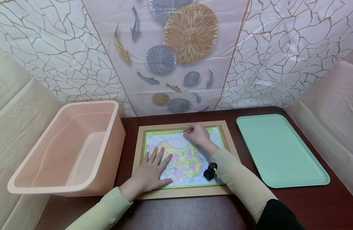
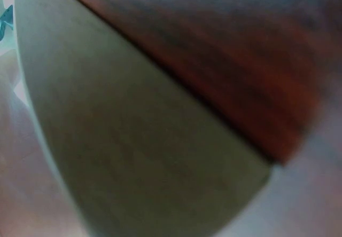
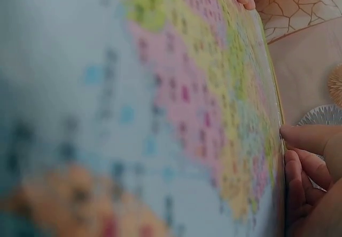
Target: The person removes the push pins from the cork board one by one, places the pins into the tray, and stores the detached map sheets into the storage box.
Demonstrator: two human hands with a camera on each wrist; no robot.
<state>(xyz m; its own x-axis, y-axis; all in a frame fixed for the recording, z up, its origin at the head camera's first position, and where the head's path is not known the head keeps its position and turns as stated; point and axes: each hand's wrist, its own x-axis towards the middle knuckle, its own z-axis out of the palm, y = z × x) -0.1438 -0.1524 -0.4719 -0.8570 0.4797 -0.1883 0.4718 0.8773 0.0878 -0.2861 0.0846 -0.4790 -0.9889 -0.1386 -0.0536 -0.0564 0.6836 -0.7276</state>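
Observation:
A map (image 1: 176,159) with a green border lies flat on a wood-framed board (image 1: 137,150); a brown strip shows around the map. My left hand (image 1: 147,174) rests on the map's lower left with its fingers spread. At the map's top edge my right hand (image 1: 198,133) has curled fingers, thumb and forefinger pinching a small, light, shiny thing (image 1: 184,133) too tiny to make out. In the right wrist view the right hand's fingertips (image 3: 302,139) meet at the far edge of the map (image 3: 176,87). The left wrist view shows no hand.
A deep pink tub (image 1: 107,166) stands left of the board. To the right lies a flat mint-green tray (image 1: 280,147). A small black device (image 1: 210,171) is by the right sleeve. Patterned cloth (image 1: 170,89) hangs behind the dark wooden table (image 1: 182,210).

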